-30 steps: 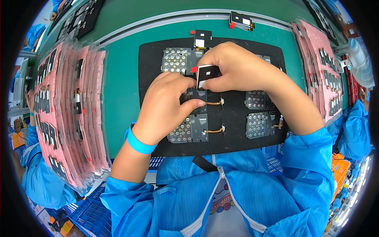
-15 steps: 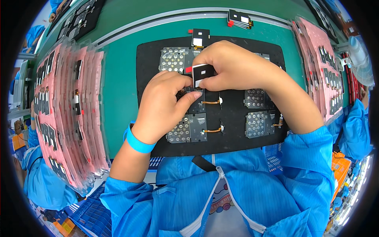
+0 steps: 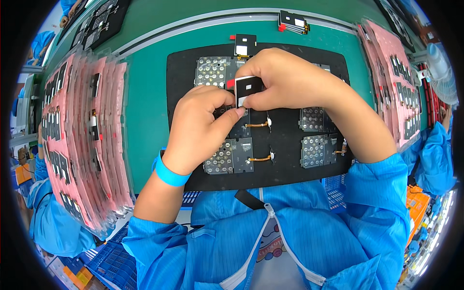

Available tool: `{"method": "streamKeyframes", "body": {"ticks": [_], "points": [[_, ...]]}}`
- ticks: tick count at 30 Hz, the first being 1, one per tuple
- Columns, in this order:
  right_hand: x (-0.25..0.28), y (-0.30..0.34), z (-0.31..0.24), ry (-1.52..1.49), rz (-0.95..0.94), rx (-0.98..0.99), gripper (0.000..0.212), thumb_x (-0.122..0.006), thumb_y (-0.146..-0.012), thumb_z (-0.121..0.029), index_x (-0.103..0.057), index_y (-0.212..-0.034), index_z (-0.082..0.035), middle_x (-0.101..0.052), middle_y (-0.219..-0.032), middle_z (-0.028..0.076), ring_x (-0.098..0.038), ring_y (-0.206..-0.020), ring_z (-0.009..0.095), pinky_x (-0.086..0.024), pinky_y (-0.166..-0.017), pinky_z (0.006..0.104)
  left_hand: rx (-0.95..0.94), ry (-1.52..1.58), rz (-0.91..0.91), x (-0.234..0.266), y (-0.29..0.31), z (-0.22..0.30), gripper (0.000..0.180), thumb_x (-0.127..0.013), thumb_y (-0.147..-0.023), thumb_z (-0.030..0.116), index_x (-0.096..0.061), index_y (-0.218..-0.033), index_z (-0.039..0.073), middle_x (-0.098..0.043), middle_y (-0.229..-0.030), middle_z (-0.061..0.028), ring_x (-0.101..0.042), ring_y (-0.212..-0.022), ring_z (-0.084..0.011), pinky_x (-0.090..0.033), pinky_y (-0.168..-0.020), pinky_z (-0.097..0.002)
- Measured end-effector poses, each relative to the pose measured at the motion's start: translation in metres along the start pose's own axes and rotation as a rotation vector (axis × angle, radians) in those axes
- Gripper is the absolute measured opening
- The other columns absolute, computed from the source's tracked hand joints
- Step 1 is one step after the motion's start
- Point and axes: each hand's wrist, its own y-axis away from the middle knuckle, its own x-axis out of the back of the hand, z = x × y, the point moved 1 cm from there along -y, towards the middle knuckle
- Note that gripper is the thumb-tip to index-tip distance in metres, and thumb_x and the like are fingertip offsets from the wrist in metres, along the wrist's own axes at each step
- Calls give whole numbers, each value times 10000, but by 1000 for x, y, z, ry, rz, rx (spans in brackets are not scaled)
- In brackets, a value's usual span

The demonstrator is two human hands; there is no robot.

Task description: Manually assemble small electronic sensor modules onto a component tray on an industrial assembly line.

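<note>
black-and-white module (image 3: 248,88) between both hands

Two hands (image 3: 203,128) (image 3: 285,79) pinch one small display module (image 3: 249,89); two more modules (image 3: 245,44) (image 3: 292,21) beyond the fingers; four keypad boards (image 3: 227,157) (image 3: 319,151) (image 3: 311,118) (image 3: 212,71) visible around them.

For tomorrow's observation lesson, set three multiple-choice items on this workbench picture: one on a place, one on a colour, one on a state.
1. Where do the pink trays stacked on the person's left stand relative to the black mat?
A on it
B beside it
C under it

2. What colour is the wristband?
A red
B yellow
C blue

3. How is the small black-and-white part held?
A by both hands
B by one hand
C lying untouched

Answers:
1 B, trays stand on the green table.
2 C, it shows blue.
3 A, left hand and right hand both pinch it.
</note>
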Motion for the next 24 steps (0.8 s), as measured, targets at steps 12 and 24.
{"method": "streamKeyframes", "body": {"ticks": [12, 24], "points": [[85, 24, 45, 516, 482, -134, 380, -751, -697, -110, -612, -1044, -40, -601, -882, 35, -502, -679, 126, -436, -622, 276, -224, -277, 38, 0, 1, 1, 242, -770, -699, 126, -674, -886, 7, -621, -780, -116, -557, -776, -313, -455, -718, -400], [97, 18, 80, 725, 538, -173, 301, -726, -683, -41, -552, -928, -22, -630, -895, 111, -609, -796, 269, -476, -670, 365, -257, -361, 96, 29, 18, 32, 279, -772, -684, 104, -676, -935, 28, -622, -925, -95, -562, -869, -298, -464, -756, -376]]}}
